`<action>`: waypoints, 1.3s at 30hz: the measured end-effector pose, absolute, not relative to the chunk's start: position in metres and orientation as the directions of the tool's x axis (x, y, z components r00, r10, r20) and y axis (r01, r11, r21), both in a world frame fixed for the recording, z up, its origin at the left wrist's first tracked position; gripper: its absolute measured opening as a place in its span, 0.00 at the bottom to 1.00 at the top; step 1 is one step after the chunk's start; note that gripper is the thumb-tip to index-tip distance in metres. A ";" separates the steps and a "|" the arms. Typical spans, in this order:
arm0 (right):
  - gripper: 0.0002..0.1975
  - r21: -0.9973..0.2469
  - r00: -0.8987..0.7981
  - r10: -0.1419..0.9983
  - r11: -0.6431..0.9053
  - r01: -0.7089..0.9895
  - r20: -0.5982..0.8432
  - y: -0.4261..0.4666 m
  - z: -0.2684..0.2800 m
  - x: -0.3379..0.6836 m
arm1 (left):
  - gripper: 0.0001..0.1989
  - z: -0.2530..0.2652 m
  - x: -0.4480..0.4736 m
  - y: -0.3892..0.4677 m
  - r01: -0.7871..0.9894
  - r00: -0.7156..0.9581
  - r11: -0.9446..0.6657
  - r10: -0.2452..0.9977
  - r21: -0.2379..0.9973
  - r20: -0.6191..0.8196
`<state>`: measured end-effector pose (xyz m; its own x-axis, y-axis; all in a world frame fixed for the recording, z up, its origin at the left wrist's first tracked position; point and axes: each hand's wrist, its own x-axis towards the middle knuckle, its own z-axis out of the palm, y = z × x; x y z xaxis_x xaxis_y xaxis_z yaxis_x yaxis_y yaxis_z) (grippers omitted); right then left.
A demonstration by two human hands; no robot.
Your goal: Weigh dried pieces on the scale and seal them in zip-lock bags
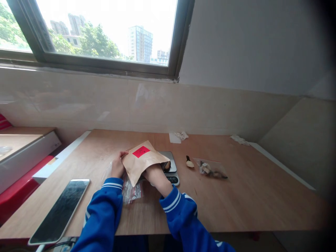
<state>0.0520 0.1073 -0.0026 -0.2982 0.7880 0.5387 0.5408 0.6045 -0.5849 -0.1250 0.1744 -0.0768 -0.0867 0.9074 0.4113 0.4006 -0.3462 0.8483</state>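
A brown kraft paper bag (136, 163) with a red label lies tilted above the table, its mouth turned towards me and to the right. My left hand (118, 166) grips the bag's left edge. My right hand (154, 176) reaches into its opening, so the fingers are hidden. Behind the bag is a kitchen scale (172, 168), partly covered, with a dark brown piece (167, 166) on its plate. Clear zip bags (132, 191) with red strips lie under the paper bag, close to my left wrist.
Right of the scale lie a small scoop (189, 162) with pale contents and a clear bag (211, 169) of dried pieces. A tablet (61, 210) with a cable lies at the front left. Crumpled tissue (181, 135) is at the back edge.
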 end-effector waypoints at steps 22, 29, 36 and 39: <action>0.20 -0.895 0.369 0.822 0.347 0.279 0.434 0.074 -0.018 0.171 | 0.18 -0.072 -0.127 0.170 0.588 -0.101 -0.217 0.936 0.779 0.337; 0.20 -0.790 0.208 0.869 0.278 0.547 0.449 0.129 -0.057 0.189 | 0.25 -0.078 -0.128 0.178 0.642 -0.220 -0.122 0.916 0.757 0.334; 0.21 -0.730 0.261 0.799 0.293 0.618 0.542 0.112 -0.080 0.202 | 0.28 -0.081 -0.130 0.180 0.596 -0.221 -0.120 0.926 0.794 0.306; 0.18 -0.655 0.249 0.795 0.231 0.719 0.554 0.096 -0.101 0.213 | 0.31 -0.084 -0.131 0.181 0.594 -0.200 -0.133 0.931 0.793 0.306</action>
<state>0.2125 0.0957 -0.1005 0.2491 0.7945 0.5538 0.7194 0.2310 -0.6550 -0.1309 0.1811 -0.0843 -0.1997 0.9309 0.3059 0.5943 -0.1331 0.7931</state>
